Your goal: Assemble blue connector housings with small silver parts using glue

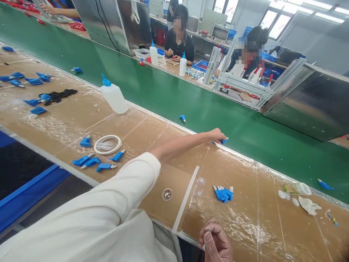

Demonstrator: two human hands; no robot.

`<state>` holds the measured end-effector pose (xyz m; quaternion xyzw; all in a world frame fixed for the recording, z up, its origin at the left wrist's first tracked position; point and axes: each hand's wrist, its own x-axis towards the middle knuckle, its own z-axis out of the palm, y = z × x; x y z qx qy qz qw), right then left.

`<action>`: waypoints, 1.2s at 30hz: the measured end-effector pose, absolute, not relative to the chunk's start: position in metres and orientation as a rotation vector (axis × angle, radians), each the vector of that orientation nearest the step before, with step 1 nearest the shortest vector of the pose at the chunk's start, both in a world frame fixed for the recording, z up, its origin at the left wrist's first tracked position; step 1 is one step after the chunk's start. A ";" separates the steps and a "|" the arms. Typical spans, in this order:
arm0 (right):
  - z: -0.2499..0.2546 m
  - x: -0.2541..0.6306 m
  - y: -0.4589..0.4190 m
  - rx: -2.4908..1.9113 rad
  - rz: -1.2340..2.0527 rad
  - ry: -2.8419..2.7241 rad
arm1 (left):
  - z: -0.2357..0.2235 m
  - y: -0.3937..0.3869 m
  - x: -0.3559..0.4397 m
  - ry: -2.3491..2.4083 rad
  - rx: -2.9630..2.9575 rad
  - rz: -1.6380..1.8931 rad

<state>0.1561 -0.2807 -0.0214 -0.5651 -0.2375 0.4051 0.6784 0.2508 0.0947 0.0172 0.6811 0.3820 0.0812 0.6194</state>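
My left hand [217,134] reaches across the bench to the near edge of the green conveyor. Its fingers are closed on a small blue plastic part [224,140], which shows only in part beyond the fingertips. Low in the view, above the bench's front edge, my right hand [216,240] is curled with the thumb against the fingers; whatever it may hold is hidden. A small group of blue plastic parts with pale tips [223,194] lies on the bench beyond the right hand. To the left sits a small clear round dish [167,194] beside a white tape strip [185,198].
The green conveyor [152,98] carries a few scattered blue parts. On the bench [141,134] stand a white bottle [114,98], a tape roll [108,145], more blue parts [35,81] and a tipped clear cup [302,188]. Two co-workers [178,45] sit opposite.
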 end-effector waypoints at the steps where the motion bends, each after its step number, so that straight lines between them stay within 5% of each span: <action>1: -0.022 0.155 -0.278 -1.291 0.929 -0.521 | 0.019 0.094 0.235 0.815 1.518 0.193; 13: -0.015 0.163 -0.231 -1.412 1.037 -0.709 | -0.002 0.044 0.044 0.111 0.908 0.172; 23: -0.017 0.140 -0.211 -1.767 0.747 -0.913 | -0.027 0.024 0.021 0.142 0.729 0.152; 36: -0.041 0.113 -0.173 -1.838 0.795 -0.992 | -0.038 0.018 0.021 0.266 0.669 0.111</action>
